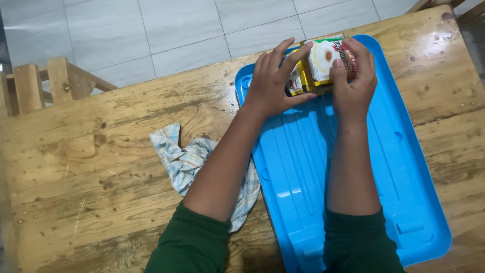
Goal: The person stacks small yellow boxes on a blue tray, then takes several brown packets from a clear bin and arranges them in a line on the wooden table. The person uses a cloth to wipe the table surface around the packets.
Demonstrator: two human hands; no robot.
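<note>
The sachets (323,63) are gathered at the far end of the tray (353,202), pressed between both hands. For the stack to be squared well, even pressure should be kept from both sides and the edges tapped level against the tray floor — otherwise the thin packets may well slide apart.

The left hand (275,83) is laid open and almost flat, fingers spread, its fingertips resting on the left part of the stack rather than closed round it. The right hand (353,81) is curled, thumb on the near face and fingers apparently over the far edge — the grip behind cannot be fully seen.

Both forearms are stretched forward, sleeves pushed back. Behind the left wrist, a cloth (189,162) lies crumpled on the table (76,167).
</note>
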